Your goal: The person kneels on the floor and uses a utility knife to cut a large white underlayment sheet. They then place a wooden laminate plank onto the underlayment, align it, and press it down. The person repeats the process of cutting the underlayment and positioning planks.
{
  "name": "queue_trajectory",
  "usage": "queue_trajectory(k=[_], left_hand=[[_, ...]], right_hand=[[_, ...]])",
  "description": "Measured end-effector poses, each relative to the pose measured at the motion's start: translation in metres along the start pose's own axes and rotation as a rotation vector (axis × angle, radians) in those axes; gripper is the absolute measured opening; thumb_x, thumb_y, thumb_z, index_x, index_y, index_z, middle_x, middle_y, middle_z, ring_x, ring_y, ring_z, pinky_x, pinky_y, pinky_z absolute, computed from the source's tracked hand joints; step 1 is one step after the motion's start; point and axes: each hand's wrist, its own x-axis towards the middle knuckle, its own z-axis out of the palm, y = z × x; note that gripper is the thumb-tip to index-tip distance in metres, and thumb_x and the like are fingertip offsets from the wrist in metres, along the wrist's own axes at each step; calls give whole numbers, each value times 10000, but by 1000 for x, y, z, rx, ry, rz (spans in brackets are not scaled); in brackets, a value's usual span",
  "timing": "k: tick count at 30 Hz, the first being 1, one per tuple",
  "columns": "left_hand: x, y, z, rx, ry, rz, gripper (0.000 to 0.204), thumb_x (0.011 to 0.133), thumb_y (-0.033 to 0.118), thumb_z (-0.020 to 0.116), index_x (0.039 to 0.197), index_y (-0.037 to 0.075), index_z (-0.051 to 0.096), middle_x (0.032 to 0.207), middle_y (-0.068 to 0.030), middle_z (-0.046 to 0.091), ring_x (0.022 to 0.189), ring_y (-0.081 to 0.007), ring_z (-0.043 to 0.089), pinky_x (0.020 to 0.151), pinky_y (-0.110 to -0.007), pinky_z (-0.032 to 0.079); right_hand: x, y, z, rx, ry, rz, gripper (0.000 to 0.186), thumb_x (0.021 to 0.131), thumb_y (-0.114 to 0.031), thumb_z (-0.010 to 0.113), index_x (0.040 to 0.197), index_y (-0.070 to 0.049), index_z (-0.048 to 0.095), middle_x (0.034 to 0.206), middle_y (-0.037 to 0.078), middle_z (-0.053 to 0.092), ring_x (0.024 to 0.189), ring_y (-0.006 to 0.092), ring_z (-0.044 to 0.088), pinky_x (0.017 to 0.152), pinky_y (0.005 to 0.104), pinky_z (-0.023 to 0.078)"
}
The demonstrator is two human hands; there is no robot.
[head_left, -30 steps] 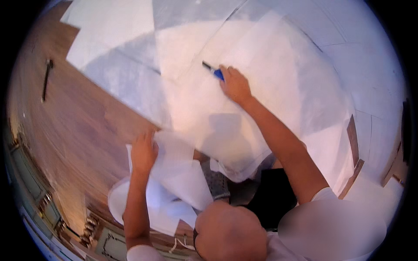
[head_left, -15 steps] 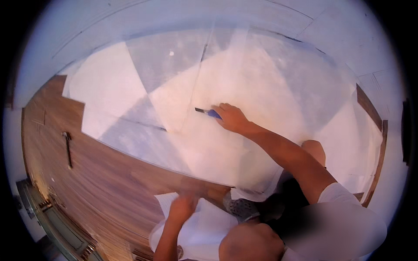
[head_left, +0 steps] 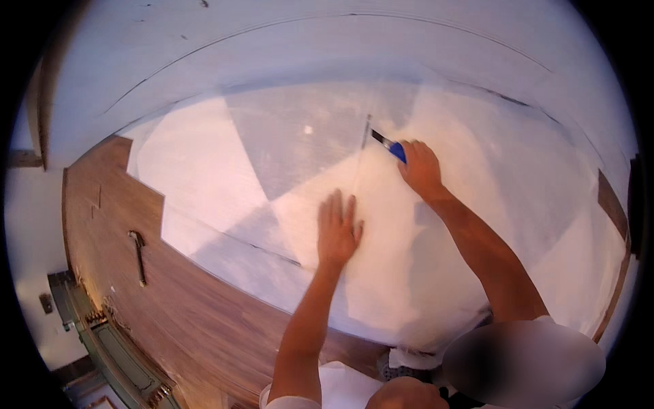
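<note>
My right hand (head_left: 421, 169) is closed round the blue handle of a utility knife (head_left: 398, 151). Its dark blade points up and left, close to a short dark seam (head_left: 367, 129) in the pale floor surface (head_left: 306, 160). Whether the tip touches the surface I cannot tell. Lower and to the left, my left hand (head_left: 338, 232) has its fingers spread over the same pale surface, with nothing in it. Patches of light and shadow cross this surface.
Brown wood planks (head_left: 204, 307) with a stepped edge border the pale area on the left. On them lies a hammer (head_left: 139, 258). A green, ornate piece of furniture (head_left: 126, 354) stands at the lower left. My shoe (head_left: 398, 365) shows near the lower edge.
My left hand has come up from beside my body onto the pale surface, and its fingers have spread. The right hand has carried the knife farther off and to the right.
</note>
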Motion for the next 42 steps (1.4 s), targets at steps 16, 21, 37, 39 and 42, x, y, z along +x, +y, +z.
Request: queue_trajectory(k=[16, 21, 37, 39, 42], left_hand=[[5, -3, -10, -39, -77, -69, 684, 923, 321, 704, 1501, 9, 513, 1640, -168, 402, 1490, -359, 382, 1260, -520, 288], [13, 2, -5, -48, -83, -69, 665, 920, 329, 705, 1488, 25, 540, 1623, -157, 432, 1477, -347, 403, 1255, -516, 303], [141, -88, -50, -252, -23, -186, 519, 921, 142, 662, 1417, 12, 578, 1418, -242, 581, 1318, -437, 514, 1090, -526, 404], [234, -150, -53, -60, 274, -183, 457, 997, 138, 607, 1432, 8, 558, 1434, -233, 566, 1311, -434, 516, 1100, -522, 406], [312, -235, -52, 133, 356, -205, 432, 1024, 192, 567, 1422, 25, 568, 1457, -169, 555, 1323, -404, 508, 1121, -519, 396]], right_hand=[[168, -17, 39, 107, -148, -258, 425, 788, -158, 801, 1157, -15, 645, 1192, 161, 640, 1168, 357, 590, 1042, 453, 479], [215, -1, 86, -39, -208, -283, 390, 795, -201, 792, 1098, -4, 645, 1408, 195, 584, 1343, 367, 522, 1112, 470, 434], [206, -7, 98, 22, -254, -173, 402, 748, -213, 815, 1030, -9, 614, 1578, 214, 479, 1430, 425, 457, 1190, 541, 374], [211, -9, 96, 38, -258, -174, 395, 746, -207, 813, 1017, -9, 606, 1585, 213, 470, 1427, 430, 454, 1187, 544, 376], [212, -14, 99, 69, -254, -211, 382, 748, -184, 807, 1008, -3, 592, 1599, 208, 452, 1417, 432, 457, 1175, 539, 385]])
